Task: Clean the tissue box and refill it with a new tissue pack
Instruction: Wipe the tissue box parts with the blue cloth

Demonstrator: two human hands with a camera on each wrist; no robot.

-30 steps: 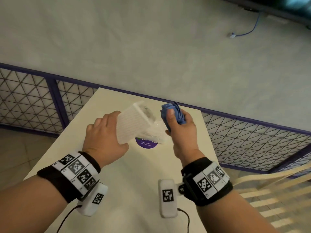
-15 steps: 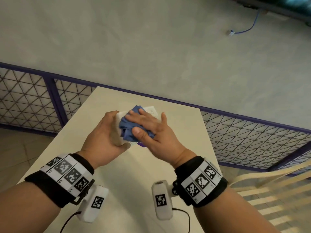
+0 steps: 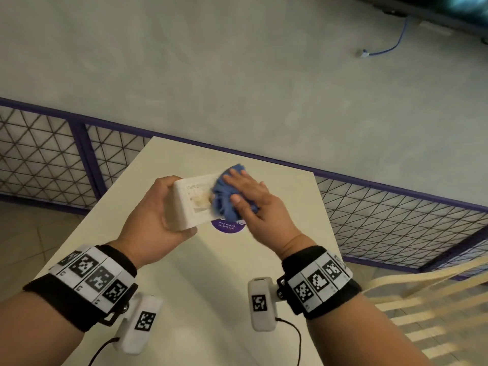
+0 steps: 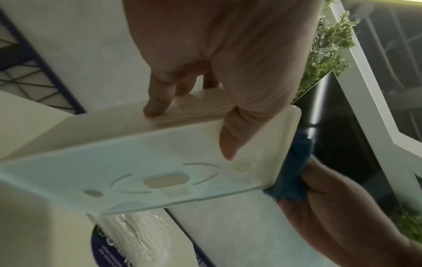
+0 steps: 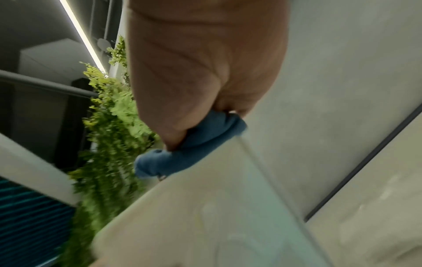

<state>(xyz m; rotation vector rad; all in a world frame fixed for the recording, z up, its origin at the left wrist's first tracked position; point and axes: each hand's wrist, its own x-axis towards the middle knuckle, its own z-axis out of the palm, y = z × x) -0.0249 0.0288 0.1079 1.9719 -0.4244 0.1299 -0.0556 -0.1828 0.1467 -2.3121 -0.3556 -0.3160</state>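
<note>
Left hand (image 3: 155, 215) grips white tissue box (image 3: 190, 200), lifted above cream table (image 3: 211, 286), near its far edge. Right hand (image 3: 253, 202), fingers spread, presses blue cloth (image 3: 224, 199) on box's upturned face. Purple round sticker (image 3: 228, 225) on table beneath box.

The tissue box (image 3: 188, 204) is off-white, with fine ridged lines along its side and a pale label on its upper face. The cloth (image 3: 224, 198) is blue. The table (image 3: 216, 286) is cream, with a round purple sticker (image 3: 227, 226) carrying white lettering. The wristbands (image 3: 87, 283) are black with white panels of black square codes. The railing (image 3: 79, 143) is purple with black diamond mesh. The wall (image 3: 237, 75) is pale grey, the cable (image 3: 390, 46) blue.
</note>
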